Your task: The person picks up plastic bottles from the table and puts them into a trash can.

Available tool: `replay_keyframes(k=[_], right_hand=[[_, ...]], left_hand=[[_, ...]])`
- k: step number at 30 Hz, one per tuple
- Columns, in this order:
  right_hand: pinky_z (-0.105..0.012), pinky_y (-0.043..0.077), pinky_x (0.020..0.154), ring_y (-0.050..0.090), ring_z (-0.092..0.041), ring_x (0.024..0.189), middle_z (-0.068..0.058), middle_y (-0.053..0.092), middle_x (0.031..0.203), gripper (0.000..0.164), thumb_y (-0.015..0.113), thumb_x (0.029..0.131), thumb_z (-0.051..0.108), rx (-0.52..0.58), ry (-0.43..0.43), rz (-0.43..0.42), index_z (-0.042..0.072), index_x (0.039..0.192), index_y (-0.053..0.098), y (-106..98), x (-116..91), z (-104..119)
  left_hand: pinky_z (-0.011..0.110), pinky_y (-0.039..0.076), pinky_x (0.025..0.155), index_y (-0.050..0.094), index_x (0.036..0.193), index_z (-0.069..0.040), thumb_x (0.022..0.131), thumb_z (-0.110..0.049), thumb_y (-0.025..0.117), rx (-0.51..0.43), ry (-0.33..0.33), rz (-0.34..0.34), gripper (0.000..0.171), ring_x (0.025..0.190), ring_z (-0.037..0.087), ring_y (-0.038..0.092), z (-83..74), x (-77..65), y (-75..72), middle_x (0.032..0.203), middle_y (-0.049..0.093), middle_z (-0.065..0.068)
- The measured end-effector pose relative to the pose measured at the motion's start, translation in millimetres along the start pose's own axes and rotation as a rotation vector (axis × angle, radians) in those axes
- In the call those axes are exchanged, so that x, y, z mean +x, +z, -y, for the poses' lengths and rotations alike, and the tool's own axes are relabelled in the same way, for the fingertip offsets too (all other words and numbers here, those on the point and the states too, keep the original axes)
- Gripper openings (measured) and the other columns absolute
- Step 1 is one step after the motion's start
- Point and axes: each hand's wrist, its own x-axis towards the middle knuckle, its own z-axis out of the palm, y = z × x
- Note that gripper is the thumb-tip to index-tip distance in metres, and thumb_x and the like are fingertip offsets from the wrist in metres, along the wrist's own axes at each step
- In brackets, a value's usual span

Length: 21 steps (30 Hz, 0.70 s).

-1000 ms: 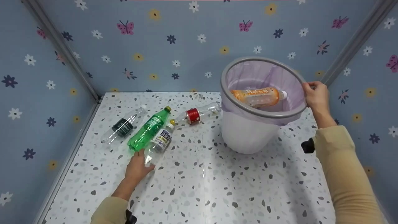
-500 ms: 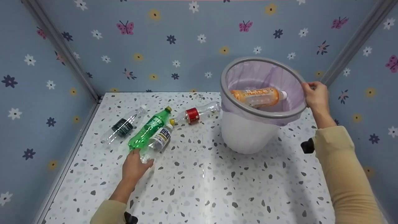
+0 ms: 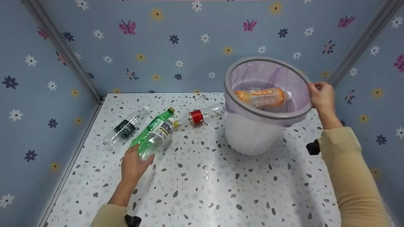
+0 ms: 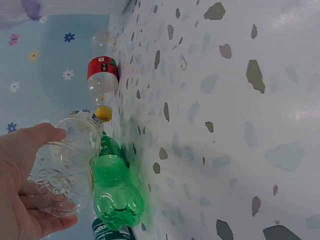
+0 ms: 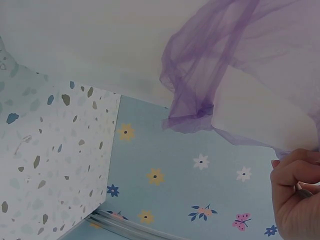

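My left hand (image 3: pixel 134 164) grips a clear plastic bottle (image 3: pixel 161 132) with a white and blue label round its base. In the left wrist view this bottle (image 4: pixel 60 172) is raised off the tabletop, beside the green bottle (image 4: pixel 116 192). From the head view it partly covers the green bottle (image 3: pixel 164 116). At the right, my right hand (image 3: pixel 323 96) pinches the grey rim of a white trash can (image 3: pixel 252 138), which leans a little. A purple bag (image 5: pixel 200 70) lines the can. Inside lies a bottle with an orange label (image 3: pixel 262 97).
A clear bottle with a dark green label (image 3: pixel 125 128) lies at the left. One with a red label (image 3: pixel 197 117) and yellow cap lies between the green bottle and the can. Flowered blue walls (image 3: pixel 189 41) border the speckled tabletop (image 3: pixel 205 189) at the back and sides.
My left hand has closed round the clear bottle's base and lifted it, shifting slightly up and left. The right hand keeps its hold on the can's rim.
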Motion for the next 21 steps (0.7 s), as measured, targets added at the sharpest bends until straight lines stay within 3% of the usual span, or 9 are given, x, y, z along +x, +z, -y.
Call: replay_keyframes(k=[11,21], right_hand=[[-0.013,0.042,0.047,0.045,0.003,0.054,-0.014,0.049,0.093,0.055,0.038,0.091,0.038,0.005,0.000,-0.001,-0.008,0.120,0.045,-1,0,0],[-0.013,0.042,0.047,0.046,0.002,0.054,-0.013,0.048,0.091,0.055,0.037,0.092,0.038,0.018,0.000,0.005,-0.007,0.121,0.044,-1,0,0]], left_hand=[[0.049,0.044,0.076,0.050,0.114,0.011,0.069,-0.020,0.074,-0.061,0.082,-0.120,0.060,0.095,0.039,0.052,-29.1,15.4,-14.6,0.105,0.053,0.027],[0.048,0.044,0.076,0.050,0.115,0.009,0.068,-0.020,0.075,-0.088,0.153,-0.173,0.060,0.094,0.037,0.052,-60.1,32.4,-27.2,0.107,0.053,0.026]])
